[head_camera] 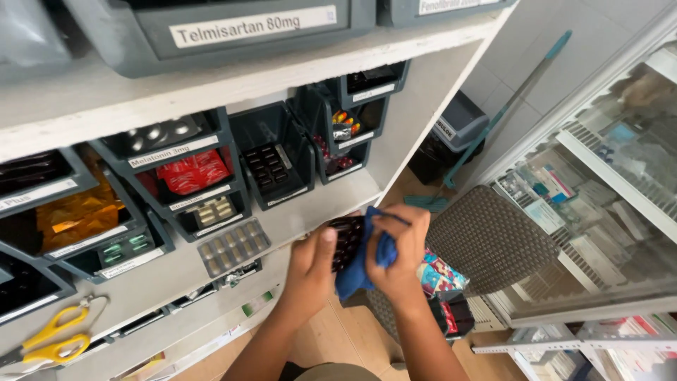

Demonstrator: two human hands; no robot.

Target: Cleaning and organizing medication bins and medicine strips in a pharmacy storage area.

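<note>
My left hand (312,268) grips a stack of dark blister packs (347,238) just below the edge of a white shelf (296,220). A blue cloth (361,262) is bunched in my right hand (400,252), which presses it against the right side of the packs. Part of the cloth hangs down between the two hands. Both forearms rise from the bottom of the view.
Grey labelled bins (275,156) of blister packs line the shelves at left. A silver blister sheet (234,245) lies on the shelf edge; yellow scissors (53,337) hang lower left. A woven chair (486,240), a broom (497,116) and a glass-door cabinet (606,183) stand at right.
</note>
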